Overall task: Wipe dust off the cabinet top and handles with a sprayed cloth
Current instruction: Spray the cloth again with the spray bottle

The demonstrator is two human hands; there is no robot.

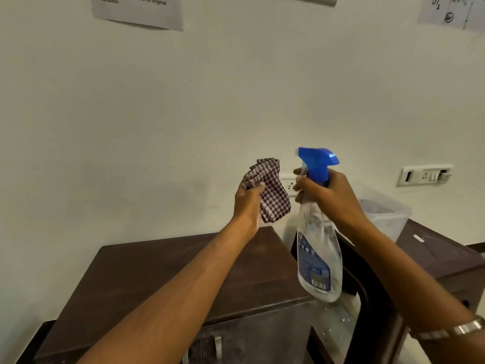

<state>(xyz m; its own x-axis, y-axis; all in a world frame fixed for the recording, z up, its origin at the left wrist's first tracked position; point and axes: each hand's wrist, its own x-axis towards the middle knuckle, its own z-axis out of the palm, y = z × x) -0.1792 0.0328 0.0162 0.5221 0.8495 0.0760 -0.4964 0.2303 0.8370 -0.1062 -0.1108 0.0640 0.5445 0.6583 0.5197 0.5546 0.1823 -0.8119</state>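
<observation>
Hanging bunched at frame centre, the checked cloth is gripped by the left hand, fingers curled round it, raised above the cabinet top. At 3 o'clock of it, just beside, the right hand grips the neck of the spray bottle, nozzle toward the cloth. Cabinet handles show at 6 o'clock. A plastic tub stands at 3 o'clock, wall sockets above it.

Checked maroon-and-white cloth — blue-capped clear bottle — dark-brown cabinet.
</observation>
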